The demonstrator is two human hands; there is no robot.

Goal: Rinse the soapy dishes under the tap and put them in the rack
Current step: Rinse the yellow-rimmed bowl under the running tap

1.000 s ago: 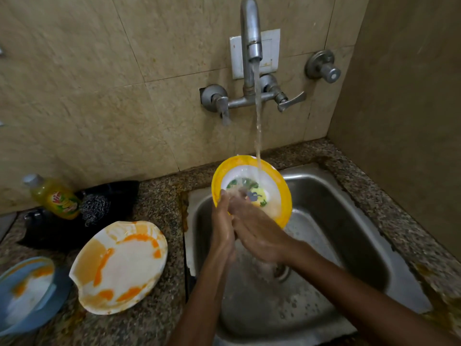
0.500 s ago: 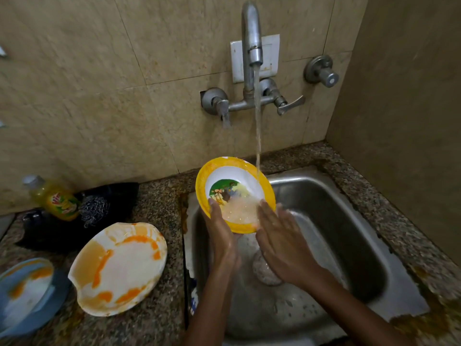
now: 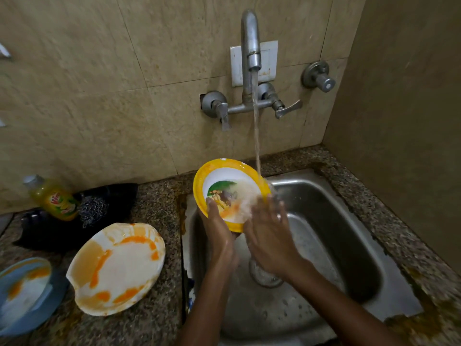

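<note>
1. A yellow-rimmed bowl (image 3: 225, 188) with a printed picture inside was held tilted over the far left part of the steel sink (image 3: 336, 221).
2. The left hand (image 3: 219, 228) gripped the bowl at its near rim, thumb lying on the inside and fingers curled under it.
3. The right hand (image 3: 270, 233) had its fingers straight and spread against the bowl's right edge; motion blur made the exact contact hard to judge, but it appeared to be touching the wet inner surface.
4. Water ran from the wall-mounted tap (image 3: 250, 41) and struck the bowl's far right rim, splashing over the right hand's fingers.
5. On the granite counter (image 3: 159, 203) left of the sink lay a white plate (image 3: 116, 269) smeared with orange residue, chipped at its near left edge.
6. At the near left corner of the counter sat a blue dish (image 3: 27, 295) with similar orange marks.
7. Farther back on the left lay a bottle of yellow dish liquid (image 3: 53, 198), on its side, with a steel scrubber (image 3: 93, 211) just beside it, both resting on a dark object.
</note>
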